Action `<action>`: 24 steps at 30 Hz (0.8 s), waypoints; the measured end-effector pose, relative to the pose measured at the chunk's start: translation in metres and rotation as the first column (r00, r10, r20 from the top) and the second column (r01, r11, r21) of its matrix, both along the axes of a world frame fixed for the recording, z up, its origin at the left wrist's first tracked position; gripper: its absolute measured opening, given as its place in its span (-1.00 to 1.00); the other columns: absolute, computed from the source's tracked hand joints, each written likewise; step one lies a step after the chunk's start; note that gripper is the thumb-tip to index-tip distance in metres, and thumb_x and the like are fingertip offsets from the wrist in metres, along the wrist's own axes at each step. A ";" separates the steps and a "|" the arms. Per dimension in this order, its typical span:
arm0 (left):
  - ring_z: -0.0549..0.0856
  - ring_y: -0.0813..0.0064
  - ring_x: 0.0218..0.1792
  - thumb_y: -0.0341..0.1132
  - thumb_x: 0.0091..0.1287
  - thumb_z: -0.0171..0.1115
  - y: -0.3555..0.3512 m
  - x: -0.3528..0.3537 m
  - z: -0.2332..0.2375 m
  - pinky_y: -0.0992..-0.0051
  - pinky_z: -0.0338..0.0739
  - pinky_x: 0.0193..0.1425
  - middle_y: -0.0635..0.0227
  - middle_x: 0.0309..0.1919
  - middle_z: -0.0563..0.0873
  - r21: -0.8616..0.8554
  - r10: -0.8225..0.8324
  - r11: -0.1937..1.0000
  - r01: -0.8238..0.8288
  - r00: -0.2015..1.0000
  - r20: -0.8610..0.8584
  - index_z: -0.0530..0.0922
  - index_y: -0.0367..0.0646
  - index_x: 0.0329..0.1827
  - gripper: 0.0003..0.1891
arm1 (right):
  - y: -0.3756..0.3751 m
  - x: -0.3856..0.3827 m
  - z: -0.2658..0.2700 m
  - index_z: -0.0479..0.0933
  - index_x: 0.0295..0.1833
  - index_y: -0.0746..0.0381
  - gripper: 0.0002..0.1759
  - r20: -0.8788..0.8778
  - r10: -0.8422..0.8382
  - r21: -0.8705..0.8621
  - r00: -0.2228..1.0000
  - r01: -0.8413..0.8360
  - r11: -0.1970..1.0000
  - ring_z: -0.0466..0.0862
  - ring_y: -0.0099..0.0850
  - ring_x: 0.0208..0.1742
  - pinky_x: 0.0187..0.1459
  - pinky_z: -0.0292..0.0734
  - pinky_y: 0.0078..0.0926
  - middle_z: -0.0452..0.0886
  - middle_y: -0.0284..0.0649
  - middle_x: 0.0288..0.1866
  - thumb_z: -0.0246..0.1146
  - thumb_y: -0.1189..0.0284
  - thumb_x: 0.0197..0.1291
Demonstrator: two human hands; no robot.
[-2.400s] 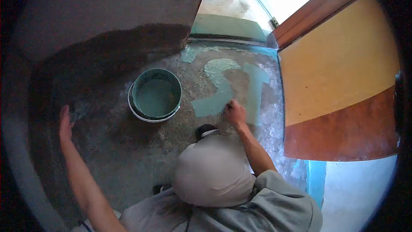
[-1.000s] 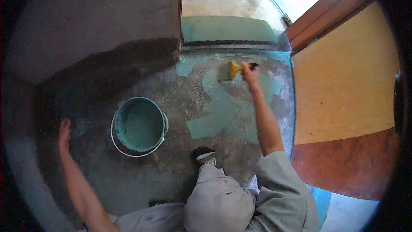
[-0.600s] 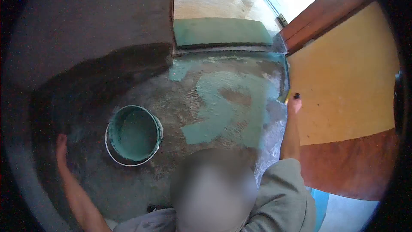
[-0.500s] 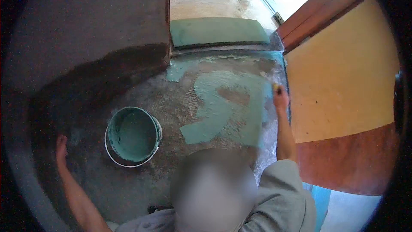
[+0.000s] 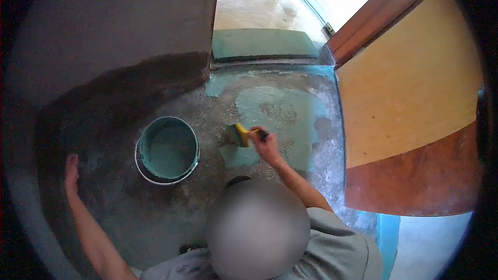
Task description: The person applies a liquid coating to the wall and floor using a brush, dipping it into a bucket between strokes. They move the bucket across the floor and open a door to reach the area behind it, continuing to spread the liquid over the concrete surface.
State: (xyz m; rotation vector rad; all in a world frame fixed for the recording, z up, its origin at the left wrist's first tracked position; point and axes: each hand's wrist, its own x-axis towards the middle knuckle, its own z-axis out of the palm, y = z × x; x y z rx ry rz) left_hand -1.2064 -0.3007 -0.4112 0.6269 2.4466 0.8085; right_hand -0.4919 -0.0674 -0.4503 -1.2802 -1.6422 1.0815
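Observation:
In my right hand (image 5: 267, 145) is a wide brush (image 5: 241, 135) with yellow on its body and a dark handle end. The brush lies over the left edge of a patch of wet green coating (image 5: 295, 150) on the floor, and my fingers wrap round its handle. To the left of it stands a bucket (image 5: 170, 148) of green coating with its wire handle down. My left hand (image 5: 72, 173) is at the far left, fingers stretched out, at the dark lower wall. Some bare floor shows through the coating.
A green-coated step (image 5: 264, 44) crosses the doorway at the back. A yellow and brown door panel (image 5: 410, 98) stands along the right side. A dark wall (image 5: 114, 21) rises on the left. A blurred round shape (image 5: 258, 228) covers the bottom middle.
My right hand has swung left and nearer with the brush, from the floor's right edge to the coating's left edge. The gap in the coating looks smaller. My left hand has barely moved.

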 end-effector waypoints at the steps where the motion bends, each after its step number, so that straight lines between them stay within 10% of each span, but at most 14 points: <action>1: 0.53 0.44 0.18 0.14 0.41 0.13 -0.004 0.001 0.002 0.32 0.43 0.10 0.40 0.22 0.58 0.005 0.011 1.000 -0.011 1.000 -0.013 0.39 0.02 0.41 -0.39 | 0.008 0.020 -0.005 0.60 -0.09 0.23 -0.75 -0.100 -0.093 -0.108 0.991 0.082 0.991 0.54 -0.60 -0.46 -0.44 0.44 -0.56 0.60 -0.39 -0.41 0.34 0.27 0.31; 7: 0.58 0.51 -0.04 0.07 0.41 0.13 -0.020 -0.041 -0.021 0.32 0.49 -0.15 0.42 0.05 0.65 -0.090 -0.060 0.995 0.053 0.995 -0.074 0.41 0.00 0.40 -0.43 | 0.017 0.218 -0.049 0.52 -0.32 0.12 -0.70 -0.075 -0.670 -0.397 0.739 0.594 0.700 0.46 -0.57 -0.64 -0.65 0.35 -0.54 0.49 -0.39 -0.57 0.34 0.14 0.27; 12: 0.52 0.37 0.25 0.04 0.44 0.12 -0.012 0.003 0.010 0.25 0.46 0.19 0.32 0.27 0.57 -0.029 0.005 1.000 -0.005 1.000 0.000 0.41 -0.04 0.43 -0.43 | -0.033 0.308 -0.031 0.54 -0.33 0.28 -0.64 0.222 -0.812 0.218 0.540 0.784 0.581 0.59 -0.38 -0.56 -0.49 0.43 -0.35 0.62 -0.21 -0.51 0.33 0.17 0.27; 18: 0.40 0.27 0.43 0.03 0.47 0.11 -0.013 0.022 0.021 0.34 0.26 0.44 0.25 0.42 0.45 0.058 -0.019 0.998 0.016 0.999 0.043 0.34 -0.07 0.48 -0.40 | -0.090 0.163 -0.004 0.62 -0.15 0.18 -0.74 0.680 -0.322 0.209 0.659 0.246 0.946 0.67 -0.19 -0.49 -0.41 0.52 -0.20 0.63 -0.05 -0.49 0.26 0.21 0.28; 24: 0.36 0.26 0.44 0.12 0.40 0.16 -0.015 0.042 0.045 0.11 0.29 0.38 0.33 0.42 0.43 0.181 -0.010 0.983 -0.021 0.985 0.171 0.34 0.02 0.48 -0.34 | -0.108 -0.040 0.024 0.62 -0.13 0.16 -0.79 0.641 -0.086 0.273 0.763 -0.122 0.954 0.69 0.03 -0.31 -0.30 0.59 -0.16 0.70 -0.05 -0.32 0.29 0.26 0.27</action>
